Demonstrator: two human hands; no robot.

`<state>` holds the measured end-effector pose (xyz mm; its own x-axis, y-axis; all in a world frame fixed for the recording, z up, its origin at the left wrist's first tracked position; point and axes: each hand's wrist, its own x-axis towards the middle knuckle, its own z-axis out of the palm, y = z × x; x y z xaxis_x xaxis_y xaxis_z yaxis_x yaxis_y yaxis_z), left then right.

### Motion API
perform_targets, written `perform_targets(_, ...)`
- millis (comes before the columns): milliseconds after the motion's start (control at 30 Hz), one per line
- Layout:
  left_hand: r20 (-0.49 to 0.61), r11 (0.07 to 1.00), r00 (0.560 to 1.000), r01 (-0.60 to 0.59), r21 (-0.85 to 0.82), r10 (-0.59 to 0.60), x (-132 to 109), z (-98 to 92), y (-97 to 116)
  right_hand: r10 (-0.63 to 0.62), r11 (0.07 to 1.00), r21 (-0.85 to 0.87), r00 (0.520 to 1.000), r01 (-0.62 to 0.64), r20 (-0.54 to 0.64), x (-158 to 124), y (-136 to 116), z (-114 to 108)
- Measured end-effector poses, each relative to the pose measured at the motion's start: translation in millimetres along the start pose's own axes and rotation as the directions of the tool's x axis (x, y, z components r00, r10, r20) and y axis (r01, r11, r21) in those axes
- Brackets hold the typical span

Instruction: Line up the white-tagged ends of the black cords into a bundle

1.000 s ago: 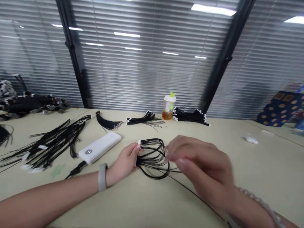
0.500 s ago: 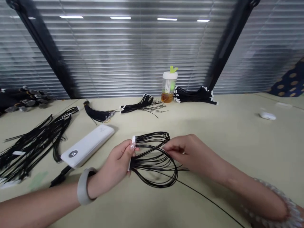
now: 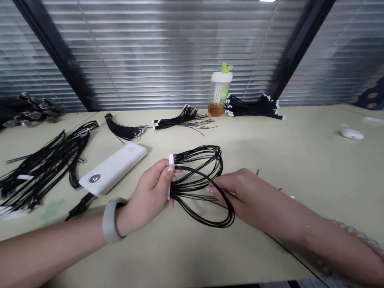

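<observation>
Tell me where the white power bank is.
Head view: white power bank on the table, left of the left hand, beside the spread black wires.

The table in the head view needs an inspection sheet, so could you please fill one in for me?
Surface: pale table, with a faint green smear at the left.
Job's things: wire harness, looped black wires ending in white connectors.
Clutter: white power bank; lidded bottle with amber liquid; small white disc; dark heap far left.
Hands: left hand pinches the connectors; right hand pinches wires of the loop.
Cables: loose wire pile at left; wire bundles along the far edge; black lead at the power bank.
Surroundings: closed blinds between dark frames.
</observation>
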<state>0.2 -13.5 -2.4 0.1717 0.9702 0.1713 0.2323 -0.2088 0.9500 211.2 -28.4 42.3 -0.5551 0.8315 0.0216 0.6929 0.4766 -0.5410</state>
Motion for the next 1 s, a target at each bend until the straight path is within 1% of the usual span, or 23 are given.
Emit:
perform_targets(100,-0.025,0.992,0.995,-0.098,0.079,0.100,-0.4,1.4,1.2,-0.063,0.993,0.096,0.998,0.062,0.008,1.0,-4.1,4.9)
perform_targets(167,-0.048,0.975,0.985,-0.159,0.154,0.168,-0.3,2.1,2.3,-0.142,0.978,0.151,0.989,0.145,-0.032,3.7,-5.2,10.4)
perform_targets(233,-0.053,0.961,0.978,-0.185,0.206,0.200,0.1,2.5,2.9,-0.204,0.963,0.166,0.976,0.214,-0.073,7.3,-4.5,16.9)
perform_targets(300,-0.057,0.956,0.978,-0.185,0.227,0.203,0.7,2.3,3.3,-0.235,0.957,0.150,0.967,0.248,-0.097,10.7,-2.9,23.0)
perform_targets(400,-0.069,0.954,0.977,-0.182,0.240,0.204,1.5,1.6,5.0,-0.243,0.960,0.107,0.961,0.258,-0.133,12.9,-1.9,28.3)
perform_targets(500,-0.084,0.946,0.973,-0.185,0.265,0.214,1.7,1.7,9.1,-0.268,0.962,0.000,0.943,0.273,-0.198,12.3,-4.2,29.4)
perform_targets(567,-0.119,0.943,0.971,-0.165,0.288,0.207,1.8,2.8,12.3,-0.304,0.949,-0.140,0.933,0.281,-0.190,11.8,-6.5,29.2)
perform_targets(600,-0.138,0.943,0.971,-0.147,0.299,0.196,1.8,3.6,13.7,-0.308,0.939,-0.209,0.937,0.273,-0.164,11.6,-7.4,29.2)
perform_targets(667,-0.157,0.949,0.975,-0.106,0.298,0.159,1.7,5.7,15.7,-0.279,0.925,-0.300,0.953,0.234,-0.117,11.4,-8.5,29.3)
perform_targets(733,-0.148,0.962,0.982,-0.075,0.262,0.116,1.0,7.8,16.6,-0.234,0.930,-0.317,0.965,0.187,-0.117,10.9,-9.0,29.6)
perform_targets(833,-0.120,0.989,0.991,-0.036,0.146,0.054,-0.9,10.1,16.9,-0.179,0.941,-0.316,0.973,0.126,-0.144,9.8,-10.4,29.9)
perform_targets(900,-0.119,0.997,0.993,-0.005,0.082,0.015,-1.7,10.8,16.6,-0.164,0.940,-0.320,0.979,0.118,-0.119,9.3,-11.8,29.5)
perform_targets(1000,-0.127,0.999,0.992,0.012,0.032,-0.008,-1.1,11.2,15.4,-0.170,0.933,-0.335,0.981,0.132,-0.089,9.2,-11.9,26.7)
